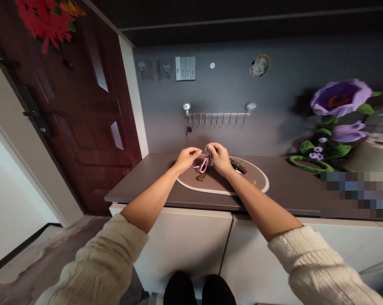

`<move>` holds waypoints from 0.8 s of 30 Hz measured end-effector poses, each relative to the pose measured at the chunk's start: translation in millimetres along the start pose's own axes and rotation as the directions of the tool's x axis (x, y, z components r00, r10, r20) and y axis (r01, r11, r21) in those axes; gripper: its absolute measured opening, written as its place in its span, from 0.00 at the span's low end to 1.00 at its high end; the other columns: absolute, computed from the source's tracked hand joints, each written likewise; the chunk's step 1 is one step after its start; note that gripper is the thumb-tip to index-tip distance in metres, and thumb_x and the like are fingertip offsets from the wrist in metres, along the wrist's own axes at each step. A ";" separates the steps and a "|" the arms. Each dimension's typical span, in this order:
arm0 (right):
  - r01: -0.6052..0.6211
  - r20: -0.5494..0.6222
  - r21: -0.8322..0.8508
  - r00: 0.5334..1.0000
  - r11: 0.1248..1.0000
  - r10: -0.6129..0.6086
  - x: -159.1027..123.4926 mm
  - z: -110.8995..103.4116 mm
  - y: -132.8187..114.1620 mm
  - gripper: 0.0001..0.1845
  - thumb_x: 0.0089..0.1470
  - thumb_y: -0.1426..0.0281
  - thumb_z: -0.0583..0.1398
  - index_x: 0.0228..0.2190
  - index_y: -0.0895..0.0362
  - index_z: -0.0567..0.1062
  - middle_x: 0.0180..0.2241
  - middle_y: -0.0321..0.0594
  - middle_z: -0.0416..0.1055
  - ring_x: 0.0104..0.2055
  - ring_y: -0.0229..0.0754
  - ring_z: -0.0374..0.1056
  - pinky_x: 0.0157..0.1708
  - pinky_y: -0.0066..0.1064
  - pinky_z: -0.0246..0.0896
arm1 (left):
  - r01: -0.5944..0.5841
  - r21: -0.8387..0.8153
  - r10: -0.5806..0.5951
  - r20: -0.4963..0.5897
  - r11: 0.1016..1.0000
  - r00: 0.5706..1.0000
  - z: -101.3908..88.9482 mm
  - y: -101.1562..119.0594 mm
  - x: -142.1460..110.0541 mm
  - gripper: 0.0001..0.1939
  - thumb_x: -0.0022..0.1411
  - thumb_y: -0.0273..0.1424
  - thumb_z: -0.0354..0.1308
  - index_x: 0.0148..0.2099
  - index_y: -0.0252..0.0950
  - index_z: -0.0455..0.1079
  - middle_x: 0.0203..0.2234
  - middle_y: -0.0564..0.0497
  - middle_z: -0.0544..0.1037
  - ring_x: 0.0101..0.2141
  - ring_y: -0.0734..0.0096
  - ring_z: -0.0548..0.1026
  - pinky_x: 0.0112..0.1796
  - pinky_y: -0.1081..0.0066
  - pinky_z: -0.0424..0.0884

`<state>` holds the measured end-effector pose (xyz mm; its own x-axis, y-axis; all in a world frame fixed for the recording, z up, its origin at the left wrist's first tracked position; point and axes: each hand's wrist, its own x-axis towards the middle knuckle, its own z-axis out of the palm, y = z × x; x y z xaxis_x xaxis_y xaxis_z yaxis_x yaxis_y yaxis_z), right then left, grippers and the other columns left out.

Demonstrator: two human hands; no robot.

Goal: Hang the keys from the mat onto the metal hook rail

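My right hand [220,158] pinches a bunch of keys by its metal ring [207,150], above an oval mat [191,183] with a pale rim. A pink loop strap [204,164] and a brown fob [201,176] hang from the bunch. Just left of the ring is my left hand [187,160], its thumb and fingers pressed together; whether anything small is between them cannot be made out. More keys and a dark red item [239,167] lie on the mat, partly behind my right hand.
A rail with small hooks [218,114] is fixed to the grey wall, with one key [189,130] hanging at its left end. Purple fabric flowers [340,99] stand on the counter [283,192] at right. A dark red door [92,114] is at left.
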<state>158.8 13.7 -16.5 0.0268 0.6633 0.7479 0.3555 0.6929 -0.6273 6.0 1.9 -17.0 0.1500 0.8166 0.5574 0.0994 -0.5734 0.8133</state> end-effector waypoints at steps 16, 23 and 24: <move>-0.181 0.098 0.224 0.982 0.958 0.163 -4.3 6.3 -9.9 0.18 0.44 0.56 0.58 0.30 0.58 0.70 0.26 0.35 0.67 0.26 0.33 0.59 0.29 0.28 0.57 | 0.015 -0.156 -0.022 -0.042 0.988 0.999 2.0 3.3 1.3 0.13 0.49 0.38 0.58 0.32 0.32 0.70 0.25 0.52 0.73 0.27 0.76 0.68 0.34 0.73 0.64; -0.335 0.190 0.316 0.939 0.888 0.286 -6.2 5.6 -9.2 0.19 0.39 0.56 0.61 0.27 0.59 0.71 0.23 0.34 0.66 0.24 0.32 0.58 0.29 0.28 0.56 | 0.039 -0.202 -0.057 -0.087 0.979 0.995 1.7 -2.0 3.5 0.13 0.50 0.37 0.57 0.33 0.32 0.68 0.24 0.53 0.71 0.27 0.77 0.67 0.32 0.75 0.63; -0.362 0.209 0.343 0.929 0.867 0.306 -6.3 5.4 -9.4 0.19 0.38 0.56 0.62 0.27 0.58 0.71 0.23 0.34 0.66 0.24 0.32 0.59 0.28 0.28 0.56 | 0.036 -0.213 -0.056 -0.089 0.976 0.994 1.8 -2.6 3.6 0.13 0.50 0.37 0.58 0.33 0.32 0.68 0.24 0.53 0.71 0.27 0.77 0.67 0.32 0.75 0.63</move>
<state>150.3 4.5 -16.5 -0.0613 0.8870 0.4576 -0.0222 0.4571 -0.8891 8.0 6.3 -17.4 0.0563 0.8500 0.5237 -0.1068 -0.5164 0.8497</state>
